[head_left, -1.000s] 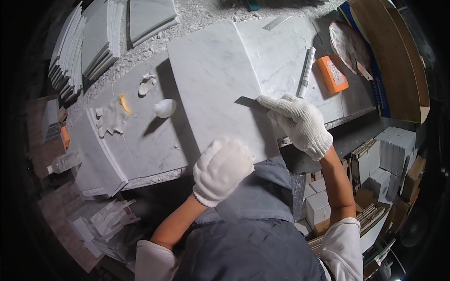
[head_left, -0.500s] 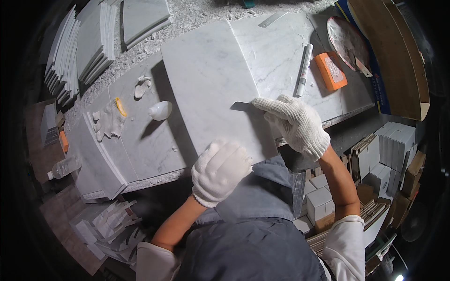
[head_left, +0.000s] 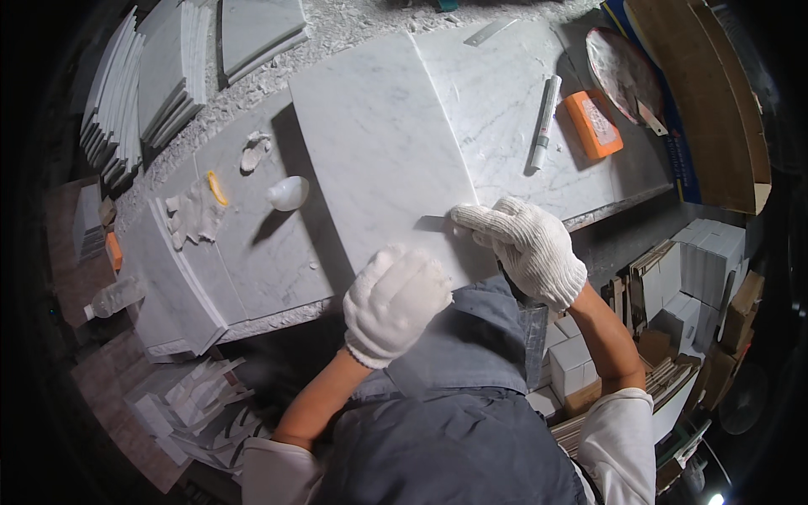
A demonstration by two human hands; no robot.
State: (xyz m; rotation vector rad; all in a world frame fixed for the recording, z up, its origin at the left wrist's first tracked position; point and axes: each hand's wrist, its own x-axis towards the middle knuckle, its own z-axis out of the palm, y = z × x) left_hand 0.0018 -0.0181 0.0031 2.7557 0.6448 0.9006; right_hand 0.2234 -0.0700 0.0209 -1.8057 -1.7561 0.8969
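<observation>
A pale, grey-veined marble slab (head_left: 379,143) lies tilted across the bench in front of me. My right hand (head_left: 530,252), in a white knitted glove, is closed on a thin, dark, flat scraper blade (head_left: 432,223); the blade lies over the slab near its right edge. My left hand (head_left: 396,307), also gloved and slightly blurred, is curled over the slab's near-left corner. Its fingertips are hidden, so whatever lies under them does not show. Left of the slab is a white, rounded bottle (head_left: 289,194).
A marker (head_left: 547,122), an orange block (head_left: 593,124) and a round dish with a spatula (head_left: 623,76) lie at the right, beside a cardboard box (head_left: 703,93). Stacked slabs (head_left: 172,71) stand far left. A loose glove (head_left: 195,215) and a plastic bottle (head_left: 116,298) are at the left.
My right hand has drawn the scraper blade nearer to me along the slab's right side. My left hand stays at almost the same spot on the corner.
</observation>
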